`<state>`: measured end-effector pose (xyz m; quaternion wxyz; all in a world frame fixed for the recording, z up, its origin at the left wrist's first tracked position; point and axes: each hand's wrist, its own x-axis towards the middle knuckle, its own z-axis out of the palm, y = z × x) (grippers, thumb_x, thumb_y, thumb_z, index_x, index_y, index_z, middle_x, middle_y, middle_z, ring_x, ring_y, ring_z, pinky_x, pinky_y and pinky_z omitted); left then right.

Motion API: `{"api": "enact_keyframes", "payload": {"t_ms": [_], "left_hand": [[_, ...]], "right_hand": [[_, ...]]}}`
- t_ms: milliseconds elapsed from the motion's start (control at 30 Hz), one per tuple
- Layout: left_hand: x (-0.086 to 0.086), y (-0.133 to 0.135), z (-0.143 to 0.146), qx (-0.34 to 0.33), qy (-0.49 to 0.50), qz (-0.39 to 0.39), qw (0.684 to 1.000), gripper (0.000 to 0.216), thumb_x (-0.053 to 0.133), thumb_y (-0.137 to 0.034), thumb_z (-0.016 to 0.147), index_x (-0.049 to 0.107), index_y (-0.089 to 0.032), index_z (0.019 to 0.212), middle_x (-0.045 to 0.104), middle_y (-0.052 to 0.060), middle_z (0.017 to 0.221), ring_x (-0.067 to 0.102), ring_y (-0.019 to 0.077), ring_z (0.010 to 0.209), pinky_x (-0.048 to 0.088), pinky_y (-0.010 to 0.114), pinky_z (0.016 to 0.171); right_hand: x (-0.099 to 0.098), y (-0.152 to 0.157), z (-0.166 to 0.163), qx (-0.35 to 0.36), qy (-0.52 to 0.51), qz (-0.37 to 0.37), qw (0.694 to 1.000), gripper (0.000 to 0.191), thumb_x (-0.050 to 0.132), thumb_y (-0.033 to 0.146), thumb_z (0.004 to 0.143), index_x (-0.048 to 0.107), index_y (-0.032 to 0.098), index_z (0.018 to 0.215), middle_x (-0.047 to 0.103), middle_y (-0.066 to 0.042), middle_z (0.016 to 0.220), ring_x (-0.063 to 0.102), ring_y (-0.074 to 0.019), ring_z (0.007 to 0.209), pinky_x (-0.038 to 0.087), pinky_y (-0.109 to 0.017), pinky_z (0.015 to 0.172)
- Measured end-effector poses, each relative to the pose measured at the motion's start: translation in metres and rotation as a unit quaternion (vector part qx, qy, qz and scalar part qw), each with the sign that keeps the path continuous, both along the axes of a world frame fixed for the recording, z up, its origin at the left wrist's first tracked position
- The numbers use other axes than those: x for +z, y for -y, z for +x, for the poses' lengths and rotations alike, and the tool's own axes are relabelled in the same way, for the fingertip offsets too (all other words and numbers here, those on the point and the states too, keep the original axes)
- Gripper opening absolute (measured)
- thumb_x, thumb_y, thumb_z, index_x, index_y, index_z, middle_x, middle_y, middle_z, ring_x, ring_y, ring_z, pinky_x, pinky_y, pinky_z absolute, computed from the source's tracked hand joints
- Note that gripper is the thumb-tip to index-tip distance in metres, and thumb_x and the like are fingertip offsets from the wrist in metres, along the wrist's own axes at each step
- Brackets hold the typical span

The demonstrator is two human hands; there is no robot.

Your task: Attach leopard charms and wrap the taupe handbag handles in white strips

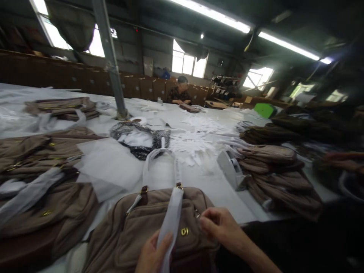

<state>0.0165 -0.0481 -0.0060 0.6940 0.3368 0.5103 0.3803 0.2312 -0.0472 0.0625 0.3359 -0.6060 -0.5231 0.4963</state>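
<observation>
A brown fabric handbag (139,231) with a gold emblem lies before me at the table's near edge. Its handle (160,151), wrapped in white, stands up at the back. My left hand (155,252) grips a white wrapping strip (171,212) between thumb and fingers; the strip runs down the bag's front from the right handle mount. Over the bag's right side, close to a metal zipper pull (197,213), is my right hand (217,227). Its fingers are curled in a pinch, and whatever they hold, if anything, is hidden.
More brown bags lie at left (48,212) and in a pile at right (273,174). White sheets (110,163), a black plastic bag (136,138), scattered white strips (193,140) and a grey tape dispenser (231,170) surround the handbag. A metal post (109,57) rises beyond; a person (182,93) sits across the table.
</observation>
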Motion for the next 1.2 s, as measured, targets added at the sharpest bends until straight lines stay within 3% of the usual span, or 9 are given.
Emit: {"api": "enact_keyframes", "payload": {"t_ms": [67,167,333,567,700,800,933,1067,1200], "left_hand": [[-0.001,0.000,0.001,0.009,0.024,-0.001,1.000,0.052,0.071,-0.058,0.057,0.064,-0.012,0.080,0.048,-0.004,0.049,0.036,0.0071,0.040,0.030,0.020,0.040],[0.002,0.000,0.004,0.009,0.023,0.017,1.000,0.055,0.071,-0.057,0.059,0.067,-0.011,0.089,0.049,-0.004,0.047,0.037,0.0087,0.041,0.032,0.021,0.042],[0.000,0.001,0.006,0.012,0.038,0.050,0.998,0.051,0.071,-0.052,0.063,0.067,-0.009,0.090,0.052,-0.003,0.052,0.040,0.0094,0.046,0.035,0.021,0.047],[-0.002,0.000,0.005,-0.006,0.016,0.057,0.998,0.053,0.067,-0.052,0.067,0.066,-0.009,0.099,0.058,-0.001,0.054,0.046,0.0114,0.046,0.043,0.023,0.052],[-0.001,0.001,0.006,-0.001,-0.012,0.106,0.994,0.048,0.064,-0.051,0.071,0.067,-0.010,0.095,0.067,0.004,0.070,0.059,0.0197,0.068,0.048,0.025,0.066],[-0.002,0.002,0.006,-0.007,-0.022,0.132,0.991,0.045,0.064,-0.050,0.072,0.067,-0.010,0.092,0.070,0.006,0.080,0.061,0.0239,0.080,0.048,0.026,0.073],[-0.008,0.001,0.004,-0.026,0.019,0.116,0.993,0.043,0.066,-0.048,0.071,0.066,-0.011,0.090,0.068,0.006,0.079,0.061,0.0230,0.080,0.047,0.026,0.073],[-0.011,0.001,0.003,-0.029,0.077,0.059,0.995,0.044,0.069,-0.050,0.067,0.065,-0.011,0.087,0.064,0.003,0.066,0.056,0.0164,0.064,0.044,0.023,0.058],[-0.008,0.002,0.004,-0.031,0.079,0.007,0.996,0.048,0.070,-0.053,0.064,0.063,-0.011,0.086,0.055,-0.001,0.054,0.041,0.0075,0.044,0.030,0.019,0.041]], "right_hand": [[0.004,0.004,-0.034,0.062,-0.037,-0.026,0.997,0.025,0.058,0.038,0.078,0.064,0.014,0.076,0.059,0.001,0.059,0.053,-0.0100,0.049,0.039,-0.018,0.046],[-0.004,0.001,-0.062,0.089,-0.017,-0.041,0.995,0.026,0.058,0.039,0.078,0.064,0.014,0.072,0.059,0.001,0.056,0.052,-0.0097,0.047,0.037,-0.017,0.042],[-0.020,-0.009,-0.068,0.065,0.065,-0.035,0.995,0.028,0.055,0.037,0.077,0.063,0.013,0.065,0.058,0.000,0.050,0.051,-0.0100,0.042,0.032,-0.017,0.038],[-0.014,-0.014,-0.079,0.014,0.168,-0.026,0.985,0.029,0.060,0.035,0.071,0.057,0.015,0.050,0.053,0.001,0.044,0.045,-0.0087,0.041,0.026,-0.019,0.037],[-0.020,-0.018,-0.078,0.002,0.191,-0.027,0.981,0.031,0.063,0.035,0.067,0.054,0.015,0.046,0.047,0.003,0.042,0.040,-0.0072,0.040,0.024,-0.019,0.037],[-0.030,-0.017,-0.072,0.005,0.148,-0.065,0.987,0.034,0.064,0.040,0.067,0.052,0.016,0.047,0.047,0.003,0.042,0.041,-0.0071,0.038,0.024,-0.018,0.035],[-0.043,-0.014,-0.064,0.013,0.012,-0.149,0.989,0.038,0.063,0.050,0.068,0.051,0.017,0.054,0.049,0.003,0.042,0.041,-0.0067,0.032,0.028,-0.017,0.030],[-0.051,-0.010,-0.060,0.009,-0.091,-0.164,0.982,0.038,0.068,0.048,0.063,0.053,0.014,0.057,0.052,0.003,0.045,0.043,-0.0055,0.034,0.033,-0.016,0.033],[-0.058,-0.006,-0.060,-0.036,-0.112,-0.152,0.981,0.041,0.072,0.047,0.060,0.051,0.014,0.075,0.056,0.004,0.049,0.044,-0.0063,0.033,0.033,-0.016,0.031]]}}
